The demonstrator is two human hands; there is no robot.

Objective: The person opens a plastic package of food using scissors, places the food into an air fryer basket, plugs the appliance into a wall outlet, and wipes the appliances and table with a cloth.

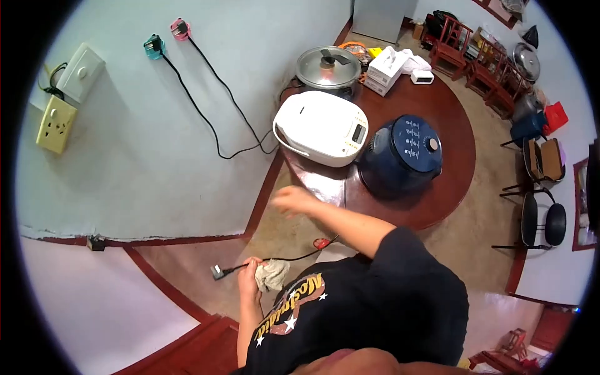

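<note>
My left hand (249,276), low in the view, is closed around a black power cord (294,257) just behind its plug (218,272). A crumpled beige cloth (272,275) is bunched against the same hand. From there the cord runs right past a small red piece (321,243) towards the table. My right hand (292,201) reaches across in front of the table edge, below the white rice cooker (322,125). Motion blurs its fingers, and I cannot see anything held in them. A dark blue air fryer (403,153) stands right of the rice cooker.
On the round red-brown table (453,131) also stand a glass-lidded pot (328,69) and a tissue box (385,70). Two plugs hang on a teal holder (154,47) and a pink holder (180,29). A yellowish wall socket (57,125) is at left; chairs (530,219) line the right wall.
</note>
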